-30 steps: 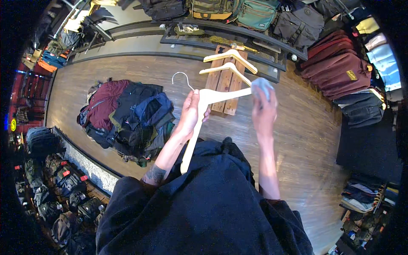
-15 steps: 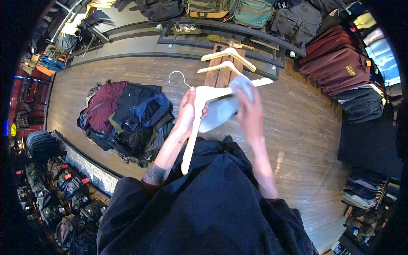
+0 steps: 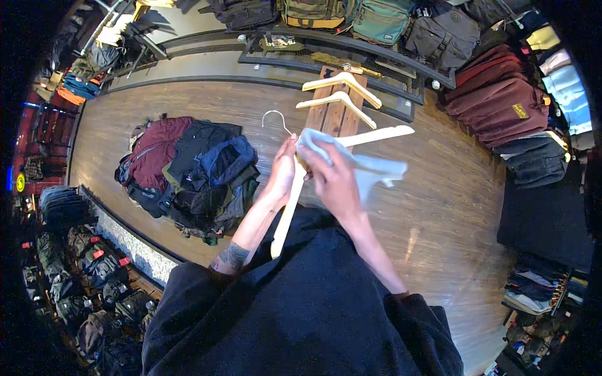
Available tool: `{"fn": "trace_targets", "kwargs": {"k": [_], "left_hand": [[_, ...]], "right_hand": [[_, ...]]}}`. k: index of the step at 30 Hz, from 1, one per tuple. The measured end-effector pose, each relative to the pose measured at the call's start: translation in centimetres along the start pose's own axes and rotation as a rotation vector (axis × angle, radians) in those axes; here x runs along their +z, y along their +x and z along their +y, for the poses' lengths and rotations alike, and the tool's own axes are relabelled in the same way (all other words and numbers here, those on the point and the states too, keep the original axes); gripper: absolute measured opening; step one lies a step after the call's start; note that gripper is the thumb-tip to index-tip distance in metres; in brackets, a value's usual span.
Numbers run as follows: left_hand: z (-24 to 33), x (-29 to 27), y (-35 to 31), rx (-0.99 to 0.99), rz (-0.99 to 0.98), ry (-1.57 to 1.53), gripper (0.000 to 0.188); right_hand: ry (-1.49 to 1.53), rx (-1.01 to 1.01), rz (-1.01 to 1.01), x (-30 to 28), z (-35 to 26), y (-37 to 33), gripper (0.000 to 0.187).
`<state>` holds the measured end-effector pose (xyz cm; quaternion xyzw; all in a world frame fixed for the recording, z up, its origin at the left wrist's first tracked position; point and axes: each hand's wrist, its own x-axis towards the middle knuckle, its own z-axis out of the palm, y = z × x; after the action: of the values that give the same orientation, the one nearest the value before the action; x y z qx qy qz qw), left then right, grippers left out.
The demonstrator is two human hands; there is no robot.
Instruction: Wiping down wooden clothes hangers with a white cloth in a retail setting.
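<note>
A pale wooden hanger [image 3: 382, 135] with a metal hook is held in front of me, one arm pointing down toward me and the other out to the right. My left hand [image 3: 283, 168] grips it near the middle, just below the hook. My right hand [image 3: 332, 185] is closed on a light blue cloth [image 3: 376, 168] and presses it against the hanger beside the middle. The cloth's loose end hangs out to the right, slightly blurred. Part of the hanger's middle is hidden by the cloth and fingers.
Two more hangers [image 3: 342, 99] rest on a wooden stand [image 3: 332, 119] ahead. A heap of dark and maroon clothes [image 3: 188, 169] lies on the floor [image 3: 439, 188] to the left. Backpacks [image 3: 382, 22] line a far shelf; hanging jackets [image 3: 501, 100] are at right.
My right hand and the cloth have slid left along the hanger's arm toward its middle. The cloth's loose end has swung from the left over to the right. My left hand keeps its hold.
</note>
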<state>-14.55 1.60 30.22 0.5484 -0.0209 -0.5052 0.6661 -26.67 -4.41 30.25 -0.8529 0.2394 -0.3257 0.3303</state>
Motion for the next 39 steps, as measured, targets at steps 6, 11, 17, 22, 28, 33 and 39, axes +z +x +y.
{"fn": "trace_targets", "kwargs": {"k": [6, 11, 17, 22, 28, 33, 39], "left_hand": [[-0.2, -1.5, 0.4, 0.040, -0.118, -0.041, 0.037], [0.7, -1.4, -0.5, 0.129, -0.097, 0.003, 0.040], [1.2, -1.1, -1.0, 0.075, -0.176, 0.042, 0.044], [0.8, -0.7, 0.1, 0.069, -0.348, -0.027, 0.048], [-0.4, -0.7, 1.2, 0.046, -0.257, -0.102, 0.051], [0.6, 0.1, 1.1, 0.027, -0.301, -0.356, 0.059], [0.2, -4.3, 3.3, 0.096, -0.519, -0.501, 0.055]], "right_hand": [[0.031, 0.002, 0.033, -0.8, 0.5, 0.5, 0.049], [-0.174, 0.064, 0.196, -4.7, 5.3, 1.1, 0.044], [-0.138, 0.186, 0.255, -7.2, 8.9, 1.2, 0.040], [-0.038, 0.029, 0.061, -3.2, 4.0, 0.3, 0.043], [0.121, -0.040, -0.018, -2.0, 0.8, 2.4, 0.045], [0.084, -0.248, -0.123, -1.7, 1.0, 1.3, 0.047], [0.215, -0.504, -0.465, -1.5, -1.1, -3.0, 0.056]]}}
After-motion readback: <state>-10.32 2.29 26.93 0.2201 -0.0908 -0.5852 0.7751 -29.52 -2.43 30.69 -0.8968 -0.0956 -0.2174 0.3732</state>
